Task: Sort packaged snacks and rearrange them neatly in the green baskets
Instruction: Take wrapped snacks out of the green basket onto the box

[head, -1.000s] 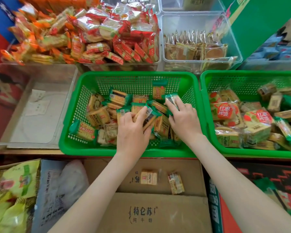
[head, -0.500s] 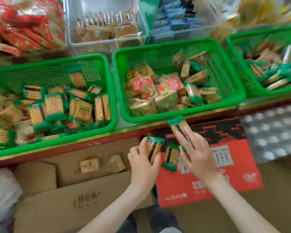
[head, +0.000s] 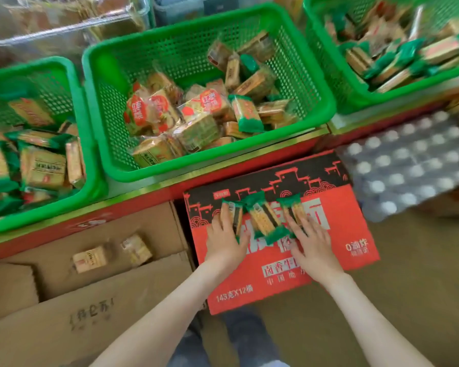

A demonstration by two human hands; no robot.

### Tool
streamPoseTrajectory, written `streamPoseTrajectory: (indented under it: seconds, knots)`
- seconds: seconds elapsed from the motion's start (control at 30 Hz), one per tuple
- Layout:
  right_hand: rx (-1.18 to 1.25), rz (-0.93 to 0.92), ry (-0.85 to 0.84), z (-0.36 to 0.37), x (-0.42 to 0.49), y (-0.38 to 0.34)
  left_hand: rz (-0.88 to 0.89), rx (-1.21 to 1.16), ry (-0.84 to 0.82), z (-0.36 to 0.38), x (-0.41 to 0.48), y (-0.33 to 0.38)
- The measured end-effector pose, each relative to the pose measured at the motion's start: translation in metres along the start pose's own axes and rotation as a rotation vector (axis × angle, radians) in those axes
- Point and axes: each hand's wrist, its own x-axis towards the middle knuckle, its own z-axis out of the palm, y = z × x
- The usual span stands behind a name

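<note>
A shop: snack-filled green baskets [head: 326,107], stock cartons [head: 355,250].

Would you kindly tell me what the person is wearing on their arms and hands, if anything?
Nothing shows: the left hand and right hand are ungloved, with no ring, watch or bracelet visible, and the left forearm and right forearm are bare to the frame's edge, no sleeve in view.
</note>
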Motion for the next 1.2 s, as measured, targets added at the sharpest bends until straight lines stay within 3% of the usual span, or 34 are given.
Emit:
streamPoseTrajectory:
  seconds: [0.17,0.3,0.47,0.6,0.7,0.8,0.97,1.1,1.2]
  knots:
    - [0.083,0.015,0.056,-0.011,0.017,-0.036,0.127,-0.004,-0.039,-0.015,-0.009,-0.005]
    - [0.084,0.029,-0.036,-0.009,0.037,-0.07,0.19,-0.065,-0.078,-0.037,-0.011,-0.023]
    - [0.027,0.058,-0.075,-0.004,0.058,-0.105,0.264,0.019,-0.231,-0.052,-0.002,-0.046]
    - [-0.004,0.015,-0.089,0.001,0.074,-0.138,0.227,-0.055,-0.225,-0.055,0.008,-0.053]
    - [-0.105,0.039,0.033,-0.001,0.081,-0.154,0.191,0.054,-0.195,-0.067,0.01,-0.058]
    - [-0.057,-0.03,0.282,-0.013,0.073,-0.181,0.323,0.183,0.056,-0.096,-0.008,-0.06]
    - [0.149,-0.459,0.571,-0.046,0.065,-0.278,0.713,-0.054,0.619,-0.191,-0.045,-0.087]
    - [0.247,-0.687,0.54,-0.058,0.086,-0.375,0.597,0.091,0.879,-0.284,-0.039,-0.157]
    - [0.237,-0.721,0.319,-0.052,0.111,-0.442,0.359,0.285,0.864,-0.336,-0.015,-0.222]
